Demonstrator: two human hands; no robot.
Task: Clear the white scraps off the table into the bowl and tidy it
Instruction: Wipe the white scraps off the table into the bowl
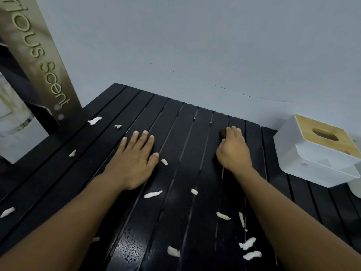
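At the far left stands a tall tan box printed with gold lettering, its foot at the back corner of the black slatted desk. White scraps lie scattered over the slats: one at the near left edge, one long piece just beside the box's foot, a small bit next to it, and another further toward the camera on the left. The left hand rests palm down on the desk, its grip spread flat with fingers extended and holding nothing; a scrap lies just beside its thumb, and a longer scrap sits near the wrist. More pieces lie between the forearms and toward the near edge, where the slats show water droplets. The right hand is curled, its grip pressed around a small dark object on the desk; what that object is cannot be told. Scraps cluster beside the right forearm. At the far right a white tissue box with a wooden lid sits on the desk's edge. The bowl cannot be clearly made out.
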